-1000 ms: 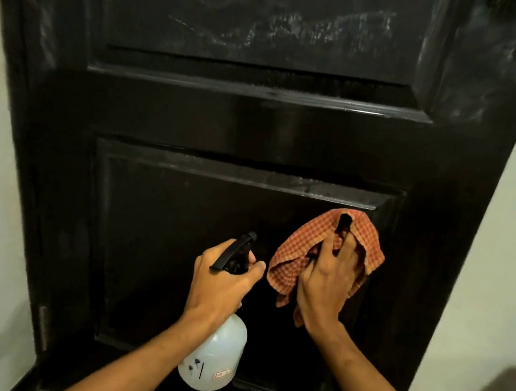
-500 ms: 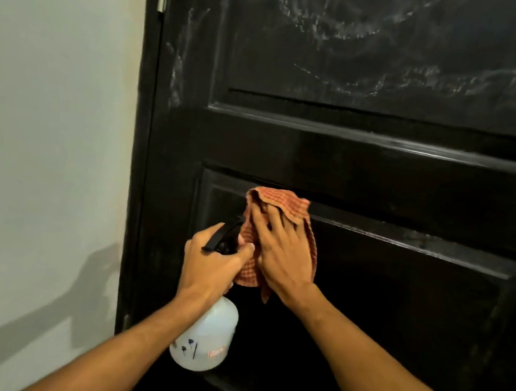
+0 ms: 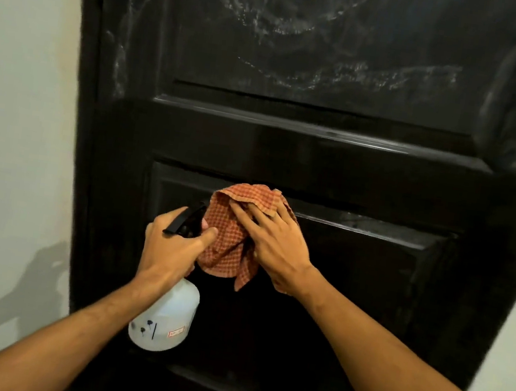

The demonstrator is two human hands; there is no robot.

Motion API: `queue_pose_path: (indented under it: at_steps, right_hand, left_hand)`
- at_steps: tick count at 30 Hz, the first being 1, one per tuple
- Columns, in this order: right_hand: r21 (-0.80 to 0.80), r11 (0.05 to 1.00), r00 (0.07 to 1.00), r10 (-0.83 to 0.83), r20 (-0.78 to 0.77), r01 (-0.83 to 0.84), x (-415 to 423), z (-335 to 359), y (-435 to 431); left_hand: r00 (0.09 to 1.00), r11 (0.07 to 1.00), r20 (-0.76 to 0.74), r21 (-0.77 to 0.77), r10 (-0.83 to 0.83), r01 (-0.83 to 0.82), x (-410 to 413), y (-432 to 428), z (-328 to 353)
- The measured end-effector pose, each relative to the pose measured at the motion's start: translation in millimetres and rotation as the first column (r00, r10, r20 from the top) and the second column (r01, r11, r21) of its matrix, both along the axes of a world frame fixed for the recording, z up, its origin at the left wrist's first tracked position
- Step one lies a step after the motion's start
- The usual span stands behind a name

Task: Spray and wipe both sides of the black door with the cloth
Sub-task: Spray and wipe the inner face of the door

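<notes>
In the head view, the right hand (image 3: 276, 247) lies flat with fingers spread and straight, pressing the checked cloth (image 3: 233, 231) against the black door (image 3: 368, 177) at the top edge of the lower panel; this grip is open, a press rather than a clutch. Just left of it, the left hand (image 3: 173, 246) has its grip closed round the neck of the spray bottle (image 3: 164, 318), the black trigger jutting above the knuckles and the white body hanging below the wrist. The bottle's head sits right against the cloth's left side, thumb touching the fabric. From here the likeliest trouble, I judge, is the two grips crowding each other: a sweep to the left could knock the nozzle or snag the loose corner dangling under the right palm. Since only flat fingers pin the cloth, easing the pressure could let it slide down the door. Above the grips, the upper panel shows pale smeared streaks, so residue may dry in if it is not wiped again. Only this face of the door is visible; the state of the other side cannot be told.
</notes>
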State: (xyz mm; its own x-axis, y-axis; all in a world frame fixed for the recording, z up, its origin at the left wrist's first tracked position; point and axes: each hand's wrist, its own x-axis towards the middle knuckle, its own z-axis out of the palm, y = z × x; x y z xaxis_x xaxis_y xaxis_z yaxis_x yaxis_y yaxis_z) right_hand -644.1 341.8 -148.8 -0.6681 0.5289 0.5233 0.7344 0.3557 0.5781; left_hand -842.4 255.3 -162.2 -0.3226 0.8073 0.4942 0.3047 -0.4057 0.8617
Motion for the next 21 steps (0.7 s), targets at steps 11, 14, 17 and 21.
queue_pose_path:
  at_steps: [11, 14, 17, 21]
  right_hand:
    - [0.212, 0.939, 0.922, -0.188, -0.340, 0.270, 232.2, 12.8, -80.1]
    - [0.335, 0.932, 0.878, 0.042, -0.477, 0.137, 233.8, 41.9, -84.9]
    - [0.429, 0.903, 0.906, 0.189, -0.380, -0.009, 219.4, 45.7, -79.5]
    - [0.486, 0.872, 0.948, 0.114, -0.297, 0.047, 228.5, 28.6, -71.2]
  left_hand:
    - [0.953, 0.951, -0.006, -0.052, -0.304, 0.304, 181.6, -25.7, 29.3]
    - [0.945, 0.945, -0.018, -0.028, -0.326, 0.325, 213.3, -26.3, 34.3]
    - [0.945, 0.945, -0.017, 0.000, -0.328, 0.328, 228.4, -23.1, 37.4]
    - [0.942, 0.942, -0.021, 0.017, -0.335, 0.335, 244.7, -14.0, 30.9]
